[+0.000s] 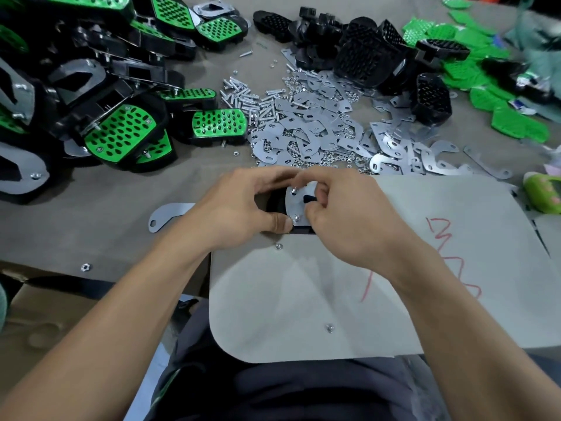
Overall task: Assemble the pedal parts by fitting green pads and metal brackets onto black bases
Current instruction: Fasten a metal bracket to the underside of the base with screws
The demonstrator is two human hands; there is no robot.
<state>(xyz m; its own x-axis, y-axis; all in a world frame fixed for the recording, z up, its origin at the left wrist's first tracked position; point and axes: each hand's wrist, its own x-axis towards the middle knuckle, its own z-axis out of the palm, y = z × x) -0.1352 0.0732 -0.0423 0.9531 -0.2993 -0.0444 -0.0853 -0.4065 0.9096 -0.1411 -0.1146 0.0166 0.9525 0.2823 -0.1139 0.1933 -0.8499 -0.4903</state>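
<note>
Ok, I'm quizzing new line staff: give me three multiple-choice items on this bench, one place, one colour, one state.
1. Finished pedals lie: A far left; B far right; C in a box.
2. The scrawl on the grey board is: A blue; B red; C black.
3. The metal bracket being fitted is: A loose on the table; B held on a black base by both hands; C bent double.
A: green-topped heap at left. B: red strokes. B: left hand and right hand hold it.
</note>
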